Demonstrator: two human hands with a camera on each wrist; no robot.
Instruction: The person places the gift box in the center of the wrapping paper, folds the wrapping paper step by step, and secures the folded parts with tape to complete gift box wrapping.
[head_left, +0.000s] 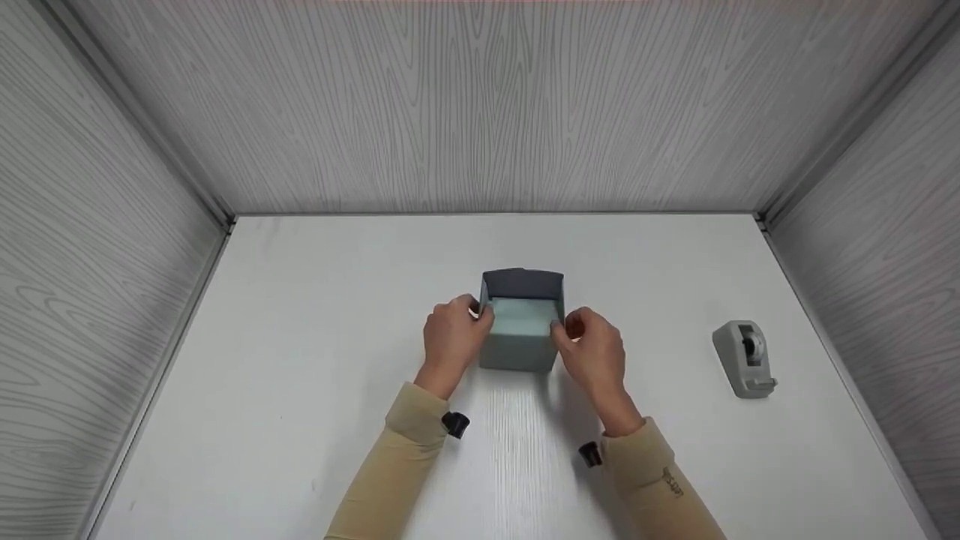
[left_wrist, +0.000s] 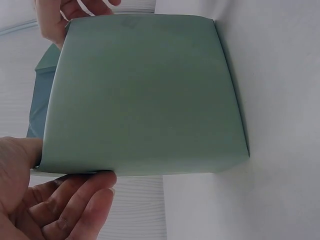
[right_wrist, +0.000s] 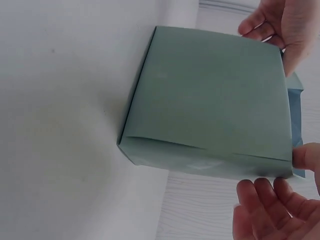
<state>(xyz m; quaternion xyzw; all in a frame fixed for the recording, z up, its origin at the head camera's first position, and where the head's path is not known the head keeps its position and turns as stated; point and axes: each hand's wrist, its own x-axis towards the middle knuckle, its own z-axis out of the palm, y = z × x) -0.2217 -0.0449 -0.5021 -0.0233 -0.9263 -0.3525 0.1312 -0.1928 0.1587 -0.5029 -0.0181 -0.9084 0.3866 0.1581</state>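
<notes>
A green paper box point(head_left: 519, 352) stands on the white table between both hands. Its back flap point(head_left: 523, 283) sticks up with a dark inner side, and a pale green panel point(head_left: 526, 315) lies across the top. My left hand point(head_left: 453, 334) pinches the left upper edge, thumb over the rim and fingers along the side. On the opposite edge, my right hand point(head_left: 596, 352) pinches in the same way. The left wrist view shows the box's smooth front face point(left_wrist: 140, 95). In the right wrist view, slits run along the box's side edge point(right_wrist: 210, 152). Its contents are hidden.
A grey tape dispenser point(head_left: 745, 360) with a roll in it sits on the right part of the table point(head_left: 315, 300). Grey wood-grain panels point(head_left: 480, 105) enclose the table at the back and on both sides.
</notes>
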